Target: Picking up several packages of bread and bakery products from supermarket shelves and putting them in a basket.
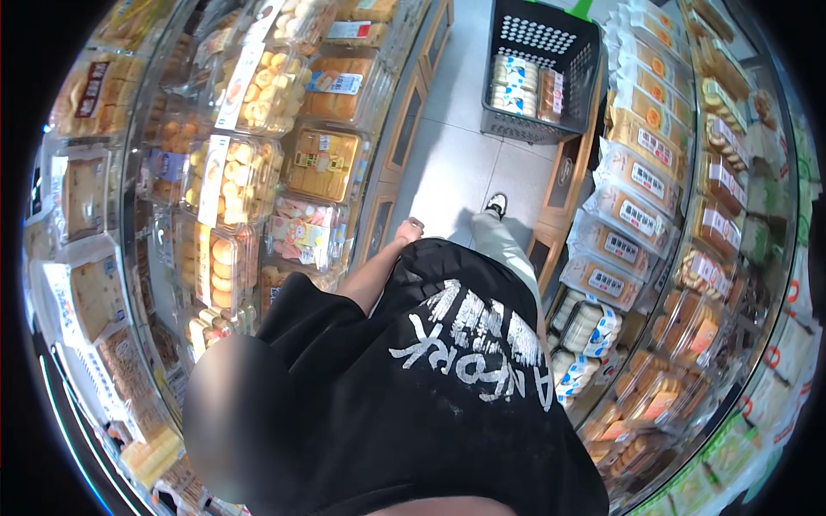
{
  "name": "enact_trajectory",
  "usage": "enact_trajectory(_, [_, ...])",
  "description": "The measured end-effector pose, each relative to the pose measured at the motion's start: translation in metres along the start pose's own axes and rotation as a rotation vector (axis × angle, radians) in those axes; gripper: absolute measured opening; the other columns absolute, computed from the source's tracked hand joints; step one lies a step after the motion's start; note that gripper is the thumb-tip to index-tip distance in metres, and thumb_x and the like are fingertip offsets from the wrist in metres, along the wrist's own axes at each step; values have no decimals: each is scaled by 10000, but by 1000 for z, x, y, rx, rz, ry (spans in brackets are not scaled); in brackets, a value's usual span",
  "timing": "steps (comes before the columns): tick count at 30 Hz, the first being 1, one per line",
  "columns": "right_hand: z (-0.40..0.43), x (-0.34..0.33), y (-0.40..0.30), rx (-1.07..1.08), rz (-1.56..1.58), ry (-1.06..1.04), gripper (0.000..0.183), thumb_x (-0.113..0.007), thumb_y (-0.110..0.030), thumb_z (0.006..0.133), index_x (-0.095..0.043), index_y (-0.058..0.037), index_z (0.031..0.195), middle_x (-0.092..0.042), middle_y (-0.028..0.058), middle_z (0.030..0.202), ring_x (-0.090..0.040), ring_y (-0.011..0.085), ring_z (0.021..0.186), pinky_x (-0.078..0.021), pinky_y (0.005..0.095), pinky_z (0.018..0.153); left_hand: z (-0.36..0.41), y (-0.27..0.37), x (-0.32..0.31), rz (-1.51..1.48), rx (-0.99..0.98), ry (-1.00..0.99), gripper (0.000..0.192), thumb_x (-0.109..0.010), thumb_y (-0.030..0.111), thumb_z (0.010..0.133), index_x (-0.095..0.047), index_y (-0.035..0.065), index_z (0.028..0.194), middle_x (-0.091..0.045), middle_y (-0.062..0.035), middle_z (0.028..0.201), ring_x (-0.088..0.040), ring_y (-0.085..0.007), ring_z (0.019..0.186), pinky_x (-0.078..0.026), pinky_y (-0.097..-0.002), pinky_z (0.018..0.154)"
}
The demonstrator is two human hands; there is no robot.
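My left hand (410,229) hangs beside my body near the left shelves, its fingers curled, with nothing visible in it. My right hand is out of view. Ahead, a black plastic shopping basket (529,126) with a green handle (581,9) is by the right-hand shelf. Inside it lie packs of white round baked goods (514,87) and a pack of brown ones (550,95). To the left of my hand are clear boxes of pastries (324,164) and a pink patterned pack (302,233).
Both sides of the narrow tiled aisle (455,155) have shelves of packaged baked goods. Wrapped loaves (639,219) line the right side, with clear boxes (687,326) nearer me. Small round cookies in clear tubs (242,180) are stacked left. My shoe (497,205) is on the floor.
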State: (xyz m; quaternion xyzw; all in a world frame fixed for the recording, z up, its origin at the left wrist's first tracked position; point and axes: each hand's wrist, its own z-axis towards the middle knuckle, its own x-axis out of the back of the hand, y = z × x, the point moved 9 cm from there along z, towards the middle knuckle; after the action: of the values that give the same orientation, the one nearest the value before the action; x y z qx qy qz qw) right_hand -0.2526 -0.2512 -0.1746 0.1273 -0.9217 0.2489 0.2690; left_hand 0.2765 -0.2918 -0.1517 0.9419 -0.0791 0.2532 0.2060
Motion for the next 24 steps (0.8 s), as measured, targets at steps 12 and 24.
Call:
enact_trajectory(12, [71,-31,-303,58,436,-451,110,-556,-198,837,-523,-105,789,-518,-26,630,-462,70,491,-419,212,451,-37,65,9,-113,46,155,290,-544,296,717,-666,105,897,-654,-133,910,-608,-264,928,-450,-332,835])
enact_trajectory(24, [161,-62,-327,278,-495,-505,239,-567,-209,724,-658,-4,806,-634,108,706,-604,195,654,-465,314,632,-51,43,-11,-373,361,259,290,-552,224,686,-644,54,902,-653,-154,875,-610,-264,903,-456,-325,794])
